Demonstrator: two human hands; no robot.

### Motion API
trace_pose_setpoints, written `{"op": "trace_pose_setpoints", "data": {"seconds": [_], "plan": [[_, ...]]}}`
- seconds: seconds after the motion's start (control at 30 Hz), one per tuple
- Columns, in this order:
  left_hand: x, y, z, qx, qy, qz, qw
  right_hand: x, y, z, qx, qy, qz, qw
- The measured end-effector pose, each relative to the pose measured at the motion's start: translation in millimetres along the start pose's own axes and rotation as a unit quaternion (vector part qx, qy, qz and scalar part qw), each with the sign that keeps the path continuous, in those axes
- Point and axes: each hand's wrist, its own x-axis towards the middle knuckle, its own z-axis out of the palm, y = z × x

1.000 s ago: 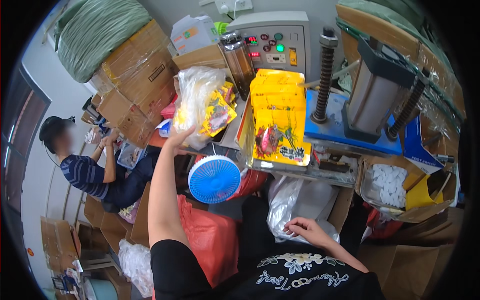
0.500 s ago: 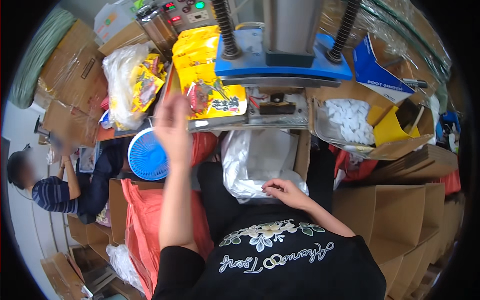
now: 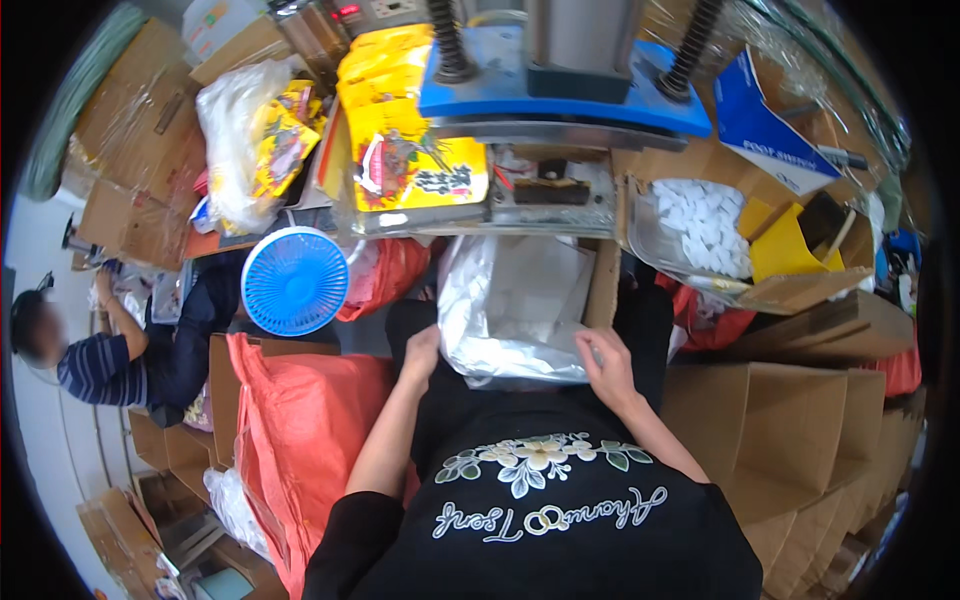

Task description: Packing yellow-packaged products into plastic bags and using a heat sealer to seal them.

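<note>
A cardboard box lined with a clear plastic bag [image 3: 480,300] sits between my legs, below the machine's front edge. My left hand [image 3: 423,354] is closed in a loose fist by the bag's left edge; what its fingers hold, if anything, is hidden. At the near right corner my right hand [image 3: 608,364] has its fingers curled on the rim of the plastic bag. Yellow printed pouches [image 3: 418,165] lie in an overlapping row on the bench ahead. To their right is the press's lower plate [image 3: 553,205], under a raised blue press head [image 3: 565,90].
A blue round fan [image 3: 294,281] stands left of the box. White small packets [image 3: 700,225] fill a tray at the right. A red sack [image 3: 305,420] and cardboard cartons [image 3: 790,420] flank me. Another person [image 3: 105,365] sits at the far left.
My left hand has come down from above the yellow pouches to the left side of the lined box. My right hand has moved slightly right and up along the bag's rim.
</note>
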Motion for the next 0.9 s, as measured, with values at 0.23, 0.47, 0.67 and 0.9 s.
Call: {"op": "trace_pose_setpoints", "data": {"seconds": [0.23, 0.47, 0.67, 0.9], "plan": [[-1, 16, 1, -0.018, -0.046, -0.1, 0.994, 1, -1, 63, 0.01, -0.15, -0.082, 0.985], [6, -29, -6, -0.045, 0.024, -0.045, 0.998, -1, -6, 64, 0.046, -0.177, -0.038, 0.982], [13, -33, -16, 0.125, 0.116, 0.015, 0.985, 3, -11, 65, 0.026, -0.181, -0.035, 0.983], [-5, -14, -22, 0.13, 0.197, 0.21, 0.949, 10, -15, 61, 0.048, -0.164, -0.012, 0.985]]}}
